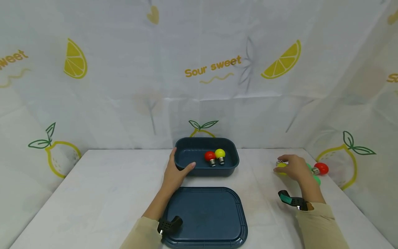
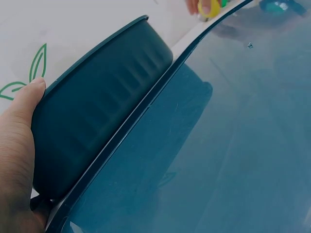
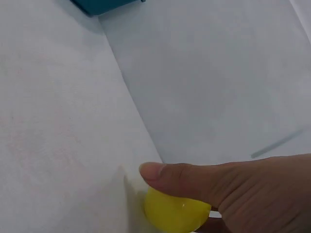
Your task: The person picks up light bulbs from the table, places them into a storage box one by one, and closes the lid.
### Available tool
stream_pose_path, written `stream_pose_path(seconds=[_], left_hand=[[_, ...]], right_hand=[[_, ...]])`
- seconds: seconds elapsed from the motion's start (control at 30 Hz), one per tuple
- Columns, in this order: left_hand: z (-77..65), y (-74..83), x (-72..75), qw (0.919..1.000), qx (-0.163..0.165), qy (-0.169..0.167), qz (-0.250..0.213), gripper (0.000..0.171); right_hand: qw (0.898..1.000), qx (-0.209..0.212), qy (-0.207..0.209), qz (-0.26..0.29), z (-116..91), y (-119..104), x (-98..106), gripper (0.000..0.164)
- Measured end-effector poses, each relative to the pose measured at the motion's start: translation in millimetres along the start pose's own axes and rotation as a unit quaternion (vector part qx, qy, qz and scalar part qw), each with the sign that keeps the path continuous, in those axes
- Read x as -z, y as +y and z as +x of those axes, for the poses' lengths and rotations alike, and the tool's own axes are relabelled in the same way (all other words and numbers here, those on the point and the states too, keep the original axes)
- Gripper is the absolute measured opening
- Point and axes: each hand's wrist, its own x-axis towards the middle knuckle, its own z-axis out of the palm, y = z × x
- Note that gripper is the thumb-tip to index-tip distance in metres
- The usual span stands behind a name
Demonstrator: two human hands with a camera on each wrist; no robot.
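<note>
My left hand (image 1: 174, 174) grips the near left corner of a dark blue plastic box (image 1: 217, 172). Its thumb lies at the rim, and the ribbed outer wall shows in the left wrist view. Inside the box lie a red light bulb (image 1: 209, 155) and a yellow-green light bulb (image 1: 220, 153), side by side. Over on the right, my right hand (image 1: 295, 167) pinches a yellow light bulb (image 3: 175, 213) between thumb and fingers, low over the table. The fingers partly cover this bulb in the head view.
A red bulb (image 1: 321, 168) and green bulbs (image 1: 317, 180) lie beside the right hand, partly hidden by it. A dark blue lid (image 1: 205, 216) lies flat in front of the box. White printed cloth (image 1: 217, 103) hangs behind the white table (image 1: 102, 193).
</note>
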Motion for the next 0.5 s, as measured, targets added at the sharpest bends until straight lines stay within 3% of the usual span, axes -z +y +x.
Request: stream_pose_path(seconds=[0.37, 0.5], left_hand=[[-0.2, 1.4, -0.5, 1.0000, 0.000, 0.000, -0.001, 0.101], [-1.2, 2.8, 0.2, 1.0000, 0.002, 0.000, -0.004, 0.101]], right_hand=[[0.998, 0.024, 0.033, 0.052, 6.0, -3.1, -27.3, 0.054], [0.994, 0.051, 0.065, 0.077, 10.3, -7.1, -42.6, 0.051]])
